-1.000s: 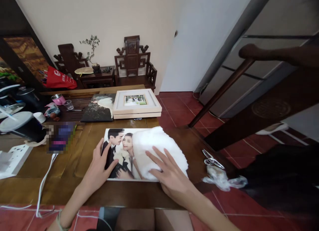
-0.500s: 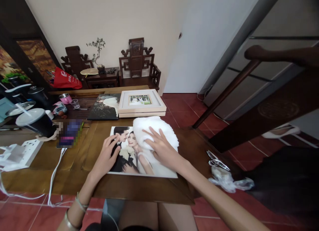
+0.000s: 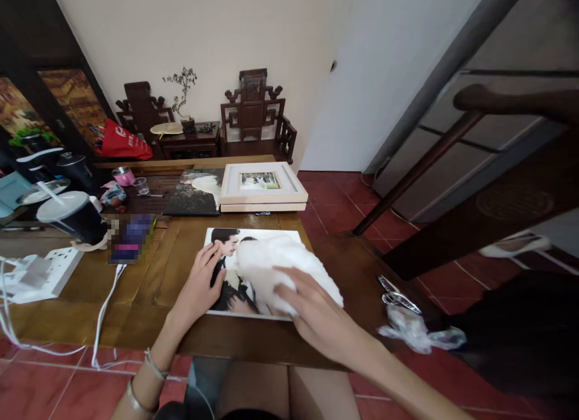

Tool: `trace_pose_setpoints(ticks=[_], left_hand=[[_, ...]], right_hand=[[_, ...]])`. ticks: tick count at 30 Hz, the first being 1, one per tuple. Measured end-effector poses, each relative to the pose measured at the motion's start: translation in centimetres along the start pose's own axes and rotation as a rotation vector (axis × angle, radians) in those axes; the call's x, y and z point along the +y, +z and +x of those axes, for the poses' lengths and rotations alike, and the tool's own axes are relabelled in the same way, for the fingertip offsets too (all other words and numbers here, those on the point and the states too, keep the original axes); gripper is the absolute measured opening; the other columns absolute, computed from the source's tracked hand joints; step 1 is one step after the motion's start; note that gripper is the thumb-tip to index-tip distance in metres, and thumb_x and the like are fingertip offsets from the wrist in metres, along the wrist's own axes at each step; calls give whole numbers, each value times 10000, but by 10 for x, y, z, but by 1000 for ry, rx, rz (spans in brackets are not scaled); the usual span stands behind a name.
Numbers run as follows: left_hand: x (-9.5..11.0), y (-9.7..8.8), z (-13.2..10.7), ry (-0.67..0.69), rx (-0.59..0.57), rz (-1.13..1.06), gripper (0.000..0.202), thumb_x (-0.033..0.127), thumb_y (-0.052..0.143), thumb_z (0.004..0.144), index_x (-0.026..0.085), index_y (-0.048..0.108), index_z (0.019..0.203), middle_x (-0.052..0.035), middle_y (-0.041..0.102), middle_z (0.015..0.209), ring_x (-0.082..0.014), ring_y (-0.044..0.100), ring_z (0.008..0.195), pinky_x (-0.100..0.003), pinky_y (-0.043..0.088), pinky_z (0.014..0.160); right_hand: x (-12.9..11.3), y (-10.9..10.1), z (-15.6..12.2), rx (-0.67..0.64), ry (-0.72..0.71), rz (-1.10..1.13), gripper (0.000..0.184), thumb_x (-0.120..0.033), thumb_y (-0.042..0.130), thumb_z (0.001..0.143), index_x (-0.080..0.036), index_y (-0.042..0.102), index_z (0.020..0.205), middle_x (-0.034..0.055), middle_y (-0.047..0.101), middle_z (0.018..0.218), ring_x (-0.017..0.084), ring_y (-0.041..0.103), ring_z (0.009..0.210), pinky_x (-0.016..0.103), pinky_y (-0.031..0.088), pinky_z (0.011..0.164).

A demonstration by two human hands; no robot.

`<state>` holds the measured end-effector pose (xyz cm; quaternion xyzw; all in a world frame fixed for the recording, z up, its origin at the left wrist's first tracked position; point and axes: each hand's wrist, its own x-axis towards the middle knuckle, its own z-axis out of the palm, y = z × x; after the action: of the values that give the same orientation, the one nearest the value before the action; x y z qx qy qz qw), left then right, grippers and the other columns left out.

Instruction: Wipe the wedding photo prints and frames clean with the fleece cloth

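Note:
A photo print (image 3: 229,283) of a couple lies flat on the wooden table in front of me. My left hand (image 3: 203,282) rests on its left edge, fingers stretched out and holding nothing. A fluffy white cloth (image 3: 289,251) is bunched over the right part of the print and hides much of the picture. My right hand (image 3: 312,299) presses down on this cloth, its fingers curled into the pile.
Framed pictures (image 3: 265,207) are stacked behind the print, beside a dark picture board (image 3: 187,197). At left are a lidded cup (image 3: 72,218), a blurred-out phone (image 3: 131,239) and a power strip (image 3: 63,272). Scissors (image 3: 398,296) and crumpled clear plastic (image 3: 414,332) lie at right.
My right hand has drawn the white cloth down and towards me over the print, covering more of the picture. My left hand stays on the print's left side. The view has shifted slightly.

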<state>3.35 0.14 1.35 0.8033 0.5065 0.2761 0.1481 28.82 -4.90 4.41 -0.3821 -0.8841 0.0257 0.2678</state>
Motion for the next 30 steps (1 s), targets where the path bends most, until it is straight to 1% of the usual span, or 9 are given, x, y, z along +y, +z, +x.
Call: trace_pose_setpoints(ticks=[3,7,9,12,15,19,22,26,30], left_hand=[[1,1,0,6,2,21,458,283,410,945,173,411,1389,-131,397,1467,-239,297,1388,-480,281,1139],[-1,3,-1,6,38,28,427,285,429,935,161,468,1342,-145,436,1424,-244,334,1365,-460,304,1124],[-1,3,-2,-4,40,32,409,307,432,936,154,499,1309,-151,468,1385,-252,355,1345,-460,313,1116],[1,2,-3,-25,28,37,385,331,441,934,158,535,1265,-144,494,1353,-262,375,1322,-465,322,1105],[4,1,-2,-30,7,39,362,324,444,934,165,555,1239,-137,505,1346,-260,373,1327,-460,331,1097],[5,1,-2,-25,-43,24,400,314,423,946,195,486,1323,-122,432,1444,-241,328,1372,-480,326,1094],[5,1,-2,-25,-62,10,428,302,410,952,224,432,1372,-103,376,1493,-236,305,1391,-506,321,1089],[4,2,-4,-17,-34,-5,427,293,422,946,221,445,1366,-106,388,1486,-238,313,1391,-510,329,1087],[3,4,-7,-11,0,-11,422,303,440,940,217,469,1352,-113,418,1466,-243,338,1379,-502,333,1091]], right_hand=[[19,3,42,12,30,75,421,8,401,673,-176,563,1015,121,553,1071,265,528,1032,403,505,840],[32,31,103,-56,-57,124,322,-33,465,724,-178,575,989,116,528,1102,268,491,1039,392,463,844],[30,48,123,-119,-118,119,401,9,439,717,-176,575,1046,123,531,1178,278,456,1127,425,413,913],[25,64,135,-223,-157,68,536,54,385,712,-172,536,1174,145,534,1240,296,398,1226,482,344,969],[24,61,129,-275,-118,13,536,39,401,715,-171,531,1191,152,564,1202,302,423,1208,469,360,944],[37,38,102,-290,-71,-20,410,-2,442,724,-149,578,1083,154,606,1111,304,497,1136,447,398,917],[57,22,71,-255,-39,-40,503,60,376,671,-137,574,1088,173,594,1158,302,433,1248,472,364,983],[86,9,29,-215,81,-119,569,71,371,622,-135,561,1118,192,552,1243,303,376,1313,506,353,1019],[94,-1,11,-217,141,-129,535,70,379,639,-109,580,1101,218,531,1260,317,379,1305,473,384,1008]])
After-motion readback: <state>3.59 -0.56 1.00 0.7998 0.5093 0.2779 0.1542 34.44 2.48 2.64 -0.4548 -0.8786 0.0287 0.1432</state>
